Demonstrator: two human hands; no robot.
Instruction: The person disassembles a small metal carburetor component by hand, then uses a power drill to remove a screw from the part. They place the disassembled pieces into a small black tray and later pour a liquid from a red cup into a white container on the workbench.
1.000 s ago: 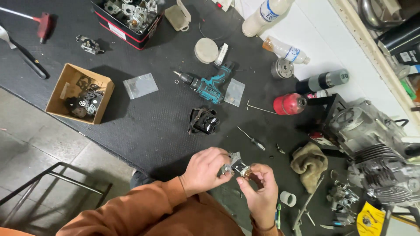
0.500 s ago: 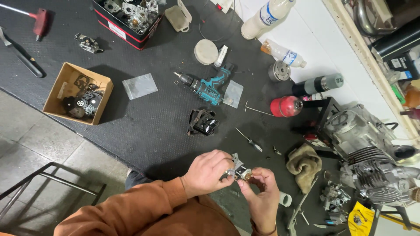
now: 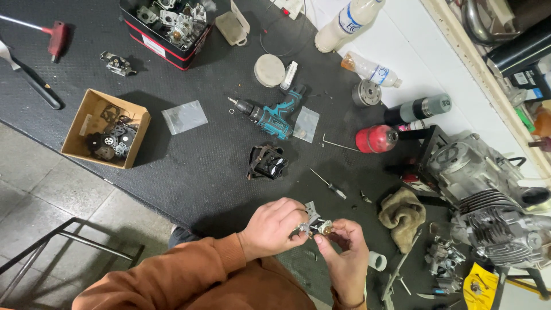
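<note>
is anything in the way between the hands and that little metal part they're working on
Nothing visible. Both the left hand and the right hand already grip the small metal part directly, holding it up above the black mat. The nearest loose things, a small screwdriver and a tan rag, lie apart on the mat.

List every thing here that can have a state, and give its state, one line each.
Left hand: closed on the small metal part.
Right hand: fingertips pinching the same part.
Cardboard box: open, holding parts.
Red-and-black box: open, full of metal parts.
Cordless drill: lying on its side.
White bottle: lying down.
Screwdriver: lying flat.
Rag: crumpled.
</note>
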